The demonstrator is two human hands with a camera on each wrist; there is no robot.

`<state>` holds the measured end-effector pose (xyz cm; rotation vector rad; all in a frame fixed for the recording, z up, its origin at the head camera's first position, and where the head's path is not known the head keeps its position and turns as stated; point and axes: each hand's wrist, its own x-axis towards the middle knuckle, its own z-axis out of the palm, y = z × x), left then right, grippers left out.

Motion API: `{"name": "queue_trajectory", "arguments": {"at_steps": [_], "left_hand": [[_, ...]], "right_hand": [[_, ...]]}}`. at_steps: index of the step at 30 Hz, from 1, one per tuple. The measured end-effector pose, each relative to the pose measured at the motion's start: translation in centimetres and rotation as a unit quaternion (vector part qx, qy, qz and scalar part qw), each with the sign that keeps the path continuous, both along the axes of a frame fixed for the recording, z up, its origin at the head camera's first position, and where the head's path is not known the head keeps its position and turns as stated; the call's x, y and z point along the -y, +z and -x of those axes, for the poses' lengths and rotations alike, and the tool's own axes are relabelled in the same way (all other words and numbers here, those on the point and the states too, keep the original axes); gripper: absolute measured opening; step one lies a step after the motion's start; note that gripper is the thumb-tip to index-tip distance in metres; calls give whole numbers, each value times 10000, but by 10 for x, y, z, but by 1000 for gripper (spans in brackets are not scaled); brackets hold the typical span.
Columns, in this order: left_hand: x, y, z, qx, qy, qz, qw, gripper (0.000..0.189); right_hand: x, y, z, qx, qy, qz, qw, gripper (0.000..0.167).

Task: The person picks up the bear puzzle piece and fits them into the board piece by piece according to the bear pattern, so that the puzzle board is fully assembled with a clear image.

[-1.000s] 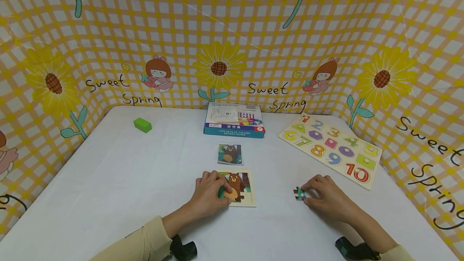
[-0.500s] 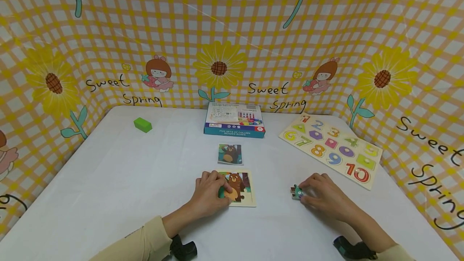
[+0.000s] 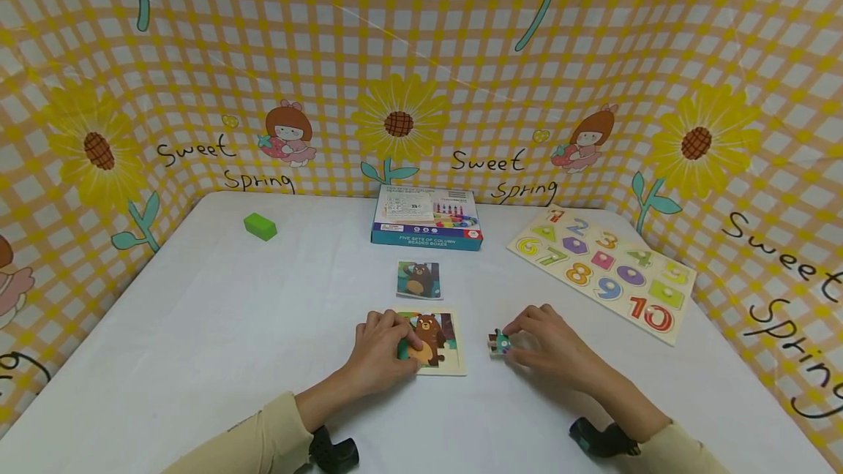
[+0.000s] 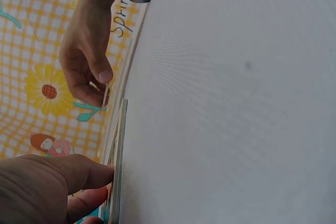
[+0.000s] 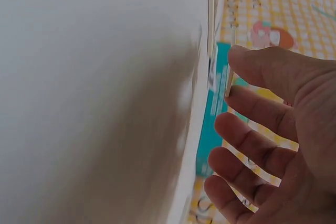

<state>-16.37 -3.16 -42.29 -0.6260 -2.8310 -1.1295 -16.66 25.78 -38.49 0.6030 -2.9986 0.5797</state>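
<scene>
The left hand [image 3: 382, 353] lies over the left side of a wooden bear jigsaw puzzle board [image 3: 459, 364], its thumb and index fingertip against it. Pale bare wood shows at the board's lower right. The left wrist view sees this board [image 4: 119, 156] edge-on beside the thumb. To the right of it, the right hand [image 3: 549, 346] pinches a small green and brown jigsaw piece [image 3: 500, 343] between thumb and index finger, apart from the board. In the right wrist view the piece [image 5: 230, 81] appears as a thin edge; the other fingers are spread loosely.
Behind the board lies a square bear picture [image 3: 418, 280]. Farther back are a bead-set box [image 3: 426, 222] and a green block [image 3: 260, 227]. A wooden number board [image 3: 606, 269] lies at right. A checked cloth [image 3: 408, 35] rises around the white table.
The right hand has moved left with the jigsaw piece, coming closer to the puzzle board. The left hand and the board have stayed in place.
</scene>
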Motion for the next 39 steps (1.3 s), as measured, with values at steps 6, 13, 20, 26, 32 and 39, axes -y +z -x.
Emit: {"name": "queue_trajectory", "arguments": {"at_steps": [6,13,20,26,32,39], "left_hand": [[0,1,-1,-33,21,1,10000,10],[0,1,-1,-42,30,-8,10000,10],[-1,0,0,-30,45,38,10000,11],[-1,1,-1,-43,55,55,10000,11],[-1,1,-1,-72,67,83,9999,11],[-1,1,-1,-48,59,67,9999,11]], "right_hand": [[22,-3,4,-27,204,-41,9998,23],[45,-6,7,122,510,-59,9986,23],[58,-8,6,103,756,-144,9970,25],[63,-10,7,-34,881,-234,9958,25],[65,-12,7,19,826,-219,9963,24],[66,-12,7,74,851,-193,9962,25]]}}
